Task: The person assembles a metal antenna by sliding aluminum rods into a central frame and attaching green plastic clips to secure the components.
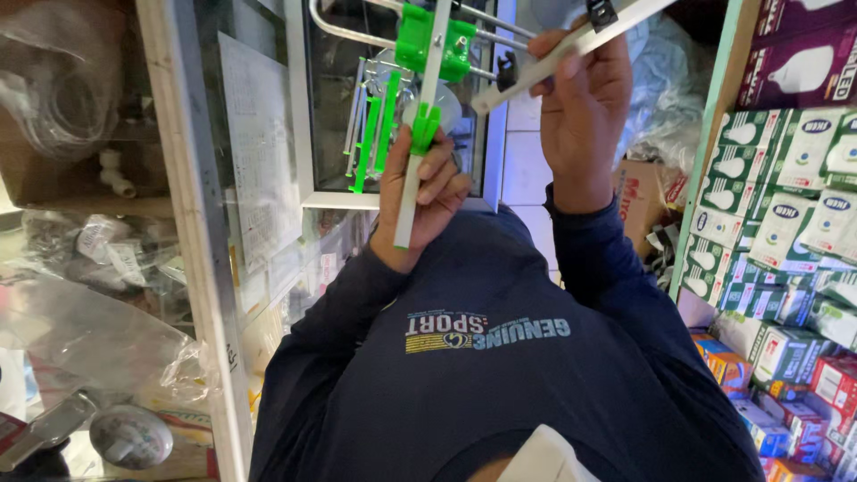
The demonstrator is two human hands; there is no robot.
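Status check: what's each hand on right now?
Left hand gripping white rod below green clip. Right hand holding white bar. Display cabinet close behind.

White antenna boom (420, 152) — green clips, metal rods — held upright, white bar (571, 45) angled

Antenna boom (420, 116): white bar; bright green plastic clamps (435, 43); silver metal rods (344, 31).
Second bar (571, 45): white, with black clips.
Sweatshirt (500, 375): navy blue, chest print in yellow and pale blue.
Bulb boxes (786, 214): white and green.
Lower boxes (723, 361): orange, red.
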